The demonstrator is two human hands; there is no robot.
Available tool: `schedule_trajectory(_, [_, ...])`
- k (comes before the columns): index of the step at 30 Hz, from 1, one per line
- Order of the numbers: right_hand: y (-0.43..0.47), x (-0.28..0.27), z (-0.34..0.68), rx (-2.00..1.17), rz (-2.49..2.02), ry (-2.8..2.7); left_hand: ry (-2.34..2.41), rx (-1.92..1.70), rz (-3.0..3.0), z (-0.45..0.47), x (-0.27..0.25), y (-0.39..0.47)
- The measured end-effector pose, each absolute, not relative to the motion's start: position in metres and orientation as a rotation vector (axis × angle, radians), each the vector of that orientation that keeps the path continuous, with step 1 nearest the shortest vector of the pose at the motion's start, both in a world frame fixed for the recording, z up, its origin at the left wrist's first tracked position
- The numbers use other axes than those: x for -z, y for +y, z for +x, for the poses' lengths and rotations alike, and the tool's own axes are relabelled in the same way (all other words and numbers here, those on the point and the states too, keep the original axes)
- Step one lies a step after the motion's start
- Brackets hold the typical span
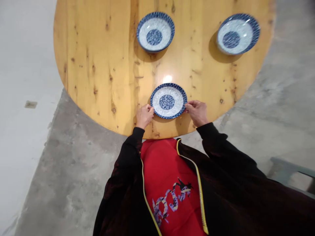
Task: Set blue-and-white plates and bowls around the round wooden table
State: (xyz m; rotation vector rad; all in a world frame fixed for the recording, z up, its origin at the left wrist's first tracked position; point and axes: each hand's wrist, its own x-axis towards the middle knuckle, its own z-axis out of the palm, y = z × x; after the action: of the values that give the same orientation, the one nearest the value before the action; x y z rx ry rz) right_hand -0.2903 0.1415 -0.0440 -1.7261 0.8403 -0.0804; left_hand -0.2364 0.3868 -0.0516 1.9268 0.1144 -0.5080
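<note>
A blue-and-white patterned plate (167,102) is at the near edge of the round wooden table, close to my body. My left hand (144,115) grips its left rim, fingers closed on the edge. On the opposite side, my right hand (197,112) pinches the right rim between thumb and fingers. Whether the plate rests on the wood or is slightly lifted, I cannot tell. Farther back stands a deeper blue-and-white bowl (155,32), and a similar bowl (237,34) sits toward the right edge, blurred a little.
The round wooden table (98,65) has its curved edge just in front of my body. A white wall (24,65) rises at the left. On the grey concrete floor (81,170), a grey-green stool (285,170) stands at the lower right, partly hidden by my sleeve.
</note>
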Motion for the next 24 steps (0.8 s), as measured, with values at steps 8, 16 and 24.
schedule_trajectory(8, [0.153, 0.031, -0.279, 0.035, -1.737, 0.841, 0.085, 0.534, 1.934, -0.225, 0.038, 0.393])
schedule_trajectory(16, [0.125, 0.015, -0.263, 0.154, -1.861, 0.815, 0.145, 0.495, 1.981, -0.234, 0.037, 0.430])
schedule_trajectory(24, [0.132, 0.015, -0.134, 0.152, -2.038, 0.495, 0.272, 0.303, 2.016, -0.212, 0.025, 0.480])
